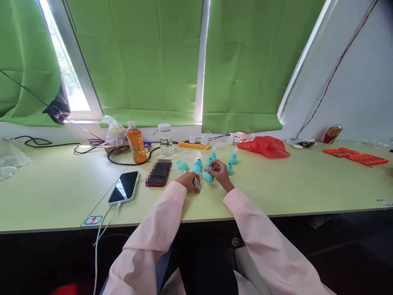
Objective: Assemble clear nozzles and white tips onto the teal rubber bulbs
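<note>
My right hand [221,173] pinches a teal rubber bulb [208,175] by its neck, low over the table. Just left of it, my left hand [188,180] is closed on a small clear plastic tip [197,183]; its fingers are partly hidden. Several more teal bulbs stand or lie behind and beside my hands, among them an upright bulb [229,168] with an open neck and a bulb lying on its side [182,165]. Clear tips are fitted on some, as on the bulb [233,159] at the right.
Left of my hands lie a red-edged phone [159,173] and a white phone [124,187] on a charging cable. Behind stand a bottle of orange drink [136,143] and a clear jar [165,141]. A red plastic bag [264,146] and orange trays [356,155] lie to the right.
</note>
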`<move>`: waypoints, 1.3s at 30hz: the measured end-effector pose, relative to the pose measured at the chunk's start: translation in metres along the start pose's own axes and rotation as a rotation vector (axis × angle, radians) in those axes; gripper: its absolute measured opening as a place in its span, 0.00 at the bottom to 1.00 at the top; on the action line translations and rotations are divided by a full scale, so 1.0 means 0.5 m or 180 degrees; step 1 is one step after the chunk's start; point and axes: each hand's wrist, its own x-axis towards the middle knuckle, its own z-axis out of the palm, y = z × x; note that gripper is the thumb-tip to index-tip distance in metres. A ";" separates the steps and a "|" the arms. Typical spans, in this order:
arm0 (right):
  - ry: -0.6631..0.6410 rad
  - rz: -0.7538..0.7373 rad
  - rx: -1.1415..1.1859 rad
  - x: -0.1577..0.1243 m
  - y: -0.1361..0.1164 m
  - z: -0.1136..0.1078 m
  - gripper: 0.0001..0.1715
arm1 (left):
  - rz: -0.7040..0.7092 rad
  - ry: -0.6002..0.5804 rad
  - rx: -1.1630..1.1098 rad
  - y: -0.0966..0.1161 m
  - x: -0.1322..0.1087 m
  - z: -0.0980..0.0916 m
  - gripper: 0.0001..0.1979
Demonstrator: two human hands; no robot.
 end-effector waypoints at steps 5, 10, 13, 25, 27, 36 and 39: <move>-0.0064 -0.0384 -0.0937 -0.012 0.006 0.011 0.06 | -0.0184 0.0231 0.0671 -0.017 0.008 0.007 0.14; 0.0091 -0.0635 -0.1517 -0.020 0.015 0.015 0.04 | -0.0345 0.0466 0.1211 -0.018 0.010 0.006 0.18; 0.0194 -0.0807 -0.1670 -0.023 0.010 0.017 0.04 | -0.0428 0.0508 0.1428 -0.015 0.009 0.006 0.21; 0.1559 0.0533 -0.2442 0.104 0.095 -0.154 0.20 | -0.0457 0.0616 0.1769 -0.001 0.002 -0.006 0.25; 0.1417 0.0731 -0.2358 0.110 0.133 -0.164 0.18 | -0.0442 0.0618 0.1775 0.001 -0.001 -0.009 0.26; 0.1848 0.0521 -0.2101 0.109 0.152 -0.168 0.22 | -0.0379 0.0906 0.1543 0.000 -0.004 -0.012 0.28; 0.2216 -0.0017 -0.2163 0.098 0.108 -0.169 0.25 | -0.0353 0.1193 0.1306 0.007 -0.008 -0.014 0.26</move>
